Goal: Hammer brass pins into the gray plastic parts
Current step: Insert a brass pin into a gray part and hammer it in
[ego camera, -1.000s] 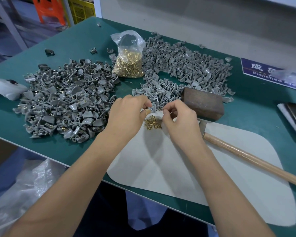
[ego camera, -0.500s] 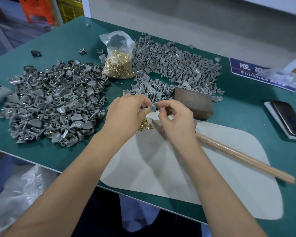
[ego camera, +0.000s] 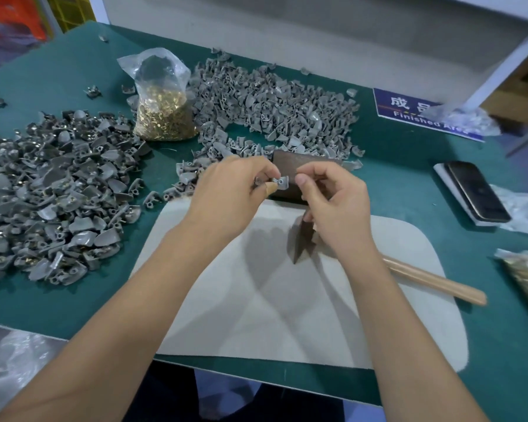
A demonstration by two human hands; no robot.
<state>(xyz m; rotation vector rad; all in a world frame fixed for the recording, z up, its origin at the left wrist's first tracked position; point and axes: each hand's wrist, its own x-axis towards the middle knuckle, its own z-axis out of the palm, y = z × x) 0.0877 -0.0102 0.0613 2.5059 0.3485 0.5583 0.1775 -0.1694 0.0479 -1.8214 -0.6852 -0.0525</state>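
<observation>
Left hand (ego camera: 229, 190): raised at centre, fingers curled, thumb and fingertips pinching.
Right hand (ego camera: 336, 205): just right of it, fingers curled inward, thumb near forefinger.
Forearms: bare, both reaching from the near edge, converging.

The table (ego camera: 58, 71) is showing a matt green, felt-like cloth cover. A pale grey mat (ego camera: 287, 315) is looking soft and slightly fuzzy. The grey parts (ego camera: 272, 102) are looking like smooth matt plastic. Shiny brass pins (ego camera: 163, 117) are glinting inside a clear, crinkled plastic bag (ego camera: 153, 68). The block (ego camera: 290, 166) is looking like dull, rusty brown metal. The hammer handle (ego camera: 433, 281) is showing smooth pale wood. The phone (ego camera: 476, 190) is gleaming glossy black.
</observation>
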